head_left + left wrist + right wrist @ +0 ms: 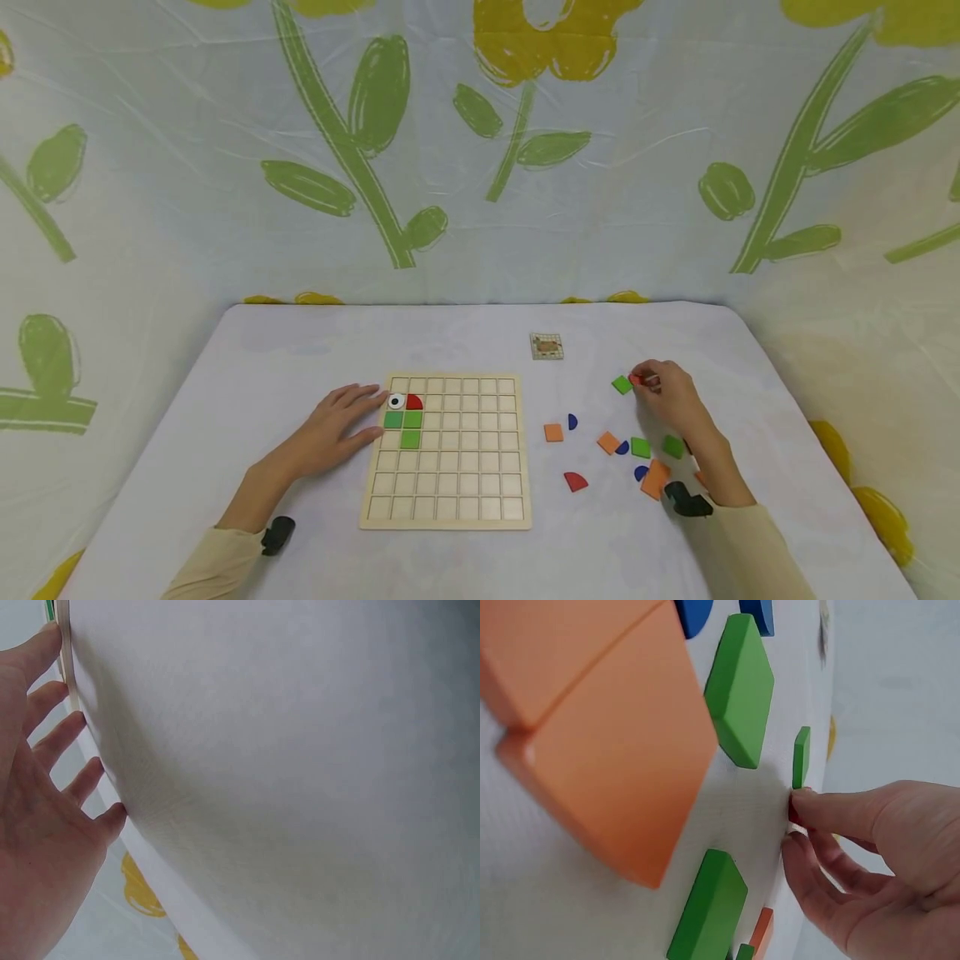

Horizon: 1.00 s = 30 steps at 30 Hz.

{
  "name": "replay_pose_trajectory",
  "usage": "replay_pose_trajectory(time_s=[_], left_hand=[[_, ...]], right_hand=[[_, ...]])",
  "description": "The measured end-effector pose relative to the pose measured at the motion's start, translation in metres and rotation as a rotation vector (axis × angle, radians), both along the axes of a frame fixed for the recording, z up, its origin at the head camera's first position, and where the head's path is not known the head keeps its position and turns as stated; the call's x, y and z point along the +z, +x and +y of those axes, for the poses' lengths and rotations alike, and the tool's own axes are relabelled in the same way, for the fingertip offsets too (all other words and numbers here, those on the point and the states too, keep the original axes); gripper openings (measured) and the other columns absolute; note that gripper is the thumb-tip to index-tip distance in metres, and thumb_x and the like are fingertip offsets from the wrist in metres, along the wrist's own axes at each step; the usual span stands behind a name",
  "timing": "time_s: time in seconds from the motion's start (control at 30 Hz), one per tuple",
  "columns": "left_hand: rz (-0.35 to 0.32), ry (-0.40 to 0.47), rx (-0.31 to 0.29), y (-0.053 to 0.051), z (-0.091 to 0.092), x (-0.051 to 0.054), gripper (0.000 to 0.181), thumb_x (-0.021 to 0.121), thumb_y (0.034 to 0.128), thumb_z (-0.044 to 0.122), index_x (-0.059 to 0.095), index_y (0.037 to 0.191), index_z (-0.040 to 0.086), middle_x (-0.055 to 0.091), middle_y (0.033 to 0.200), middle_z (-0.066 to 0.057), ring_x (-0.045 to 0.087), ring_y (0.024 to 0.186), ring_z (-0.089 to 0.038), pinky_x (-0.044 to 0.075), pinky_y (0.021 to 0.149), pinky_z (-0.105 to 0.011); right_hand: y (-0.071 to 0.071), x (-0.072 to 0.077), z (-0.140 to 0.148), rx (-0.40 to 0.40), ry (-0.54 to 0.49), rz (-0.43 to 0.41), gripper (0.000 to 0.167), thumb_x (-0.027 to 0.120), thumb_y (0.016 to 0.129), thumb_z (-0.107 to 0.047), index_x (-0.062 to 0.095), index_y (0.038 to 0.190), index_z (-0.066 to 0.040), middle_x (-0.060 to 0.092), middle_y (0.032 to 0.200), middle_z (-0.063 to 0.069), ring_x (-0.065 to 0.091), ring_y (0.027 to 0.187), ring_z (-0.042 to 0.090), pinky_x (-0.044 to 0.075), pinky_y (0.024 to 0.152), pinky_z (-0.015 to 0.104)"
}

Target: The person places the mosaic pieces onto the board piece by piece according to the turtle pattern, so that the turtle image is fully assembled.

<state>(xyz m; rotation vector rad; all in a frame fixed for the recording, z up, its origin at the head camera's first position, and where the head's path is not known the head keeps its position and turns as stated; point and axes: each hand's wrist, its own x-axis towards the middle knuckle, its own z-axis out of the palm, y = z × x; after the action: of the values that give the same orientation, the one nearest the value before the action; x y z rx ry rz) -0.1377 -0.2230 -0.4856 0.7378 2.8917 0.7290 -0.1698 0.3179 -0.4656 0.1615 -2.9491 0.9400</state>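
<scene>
My left hand [330, 433] lies with fingers spread at the left edge of the wooden grid board [468, 462]. In its upper left cells sit a white eye tile [396, 402], a red quarter-circle [414, 402], a teal square [393, 420] and two green squares [412, 419]. To the right of the board my right hand [672, 400] pinches a small red piece [635, 379] between thumb and finger; its full shape is hidden. Beside those fingertips is a loose green square [622, 384]. The right wrist view shows the red piece [793, 810] close to the tabletop.
Right of the board lie loose pieces: orange squares [553, 432], blue half-circles [573, 422], a red quarter-circle [576, 482] and more green squares [641, 447]. Some orange pieces [656, 480] are beneath or near my right wrist. A small picture card [547, 346] lies farther back.
</scene>
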Motion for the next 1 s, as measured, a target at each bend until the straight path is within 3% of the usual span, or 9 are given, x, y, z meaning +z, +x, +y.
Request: replay_pose_trajectory(time_s=[0.23, 0.6, 1.0], left_hand=[[-0.007, 0.002, -0.002, 0.0, -0.001, 0.0, 0.059, 0.066, 0.1021, 0.037, 0.05, 0.154, 0.012, 0.044, 0.158, -0.015, 0.029, 0.147, -0.045, 0.027, 0.115, -0.068], [-0.014, 0.005, -0.005, -0.001, -0.003, 0.0, 0.06, 0.064, 0.1027, 0.038, 0.049, 0.154, 0.012, 0.043, 0.158, -0.017, 0.028, 0.147, -0.047, 0.024, 0.116, -0.069], [-0.018, 0.01, -0.004, -0.001, 0.0, -0.001, 0.06, 0.065, 0.1024, 0.036, 0.049, 0.154, 0.011, 0.043, 0.158, -0.017, 0.028, 0.147, -0.047, 0.024, 0.116, -0.068]], right_hand=[[0.006, 0.004, -0.002, -0.05, -0.005, -0.002, 0.018, 0.066, 0.096, 0.005, 0.067, 0.114, 0.008, 0.066, 0.107, 0.024, 0.06, 0.096, 0.037, 0.054, 0.089, 0.054], [0.017, 0.02, -0.024, -0.017, -0.029, 0.086, 0.016, 0.072, 0.095, 0.001, 0.07, 0.11, 0.006, 0.069, 0.1, 0.019, 0.064, 0.09, 0.032, 0.057, 0.081, 0.045], [0.021, 0.017, -0.052, 0.039, -0.075, 0.011, 0.017, 0.071, 0.097, -0.004, 0.07, 0.113, 0.002, 0.069, 0.101, 0.013, 0.066, 0.093, 0.031, 0.059, 0.087, 0.049]])
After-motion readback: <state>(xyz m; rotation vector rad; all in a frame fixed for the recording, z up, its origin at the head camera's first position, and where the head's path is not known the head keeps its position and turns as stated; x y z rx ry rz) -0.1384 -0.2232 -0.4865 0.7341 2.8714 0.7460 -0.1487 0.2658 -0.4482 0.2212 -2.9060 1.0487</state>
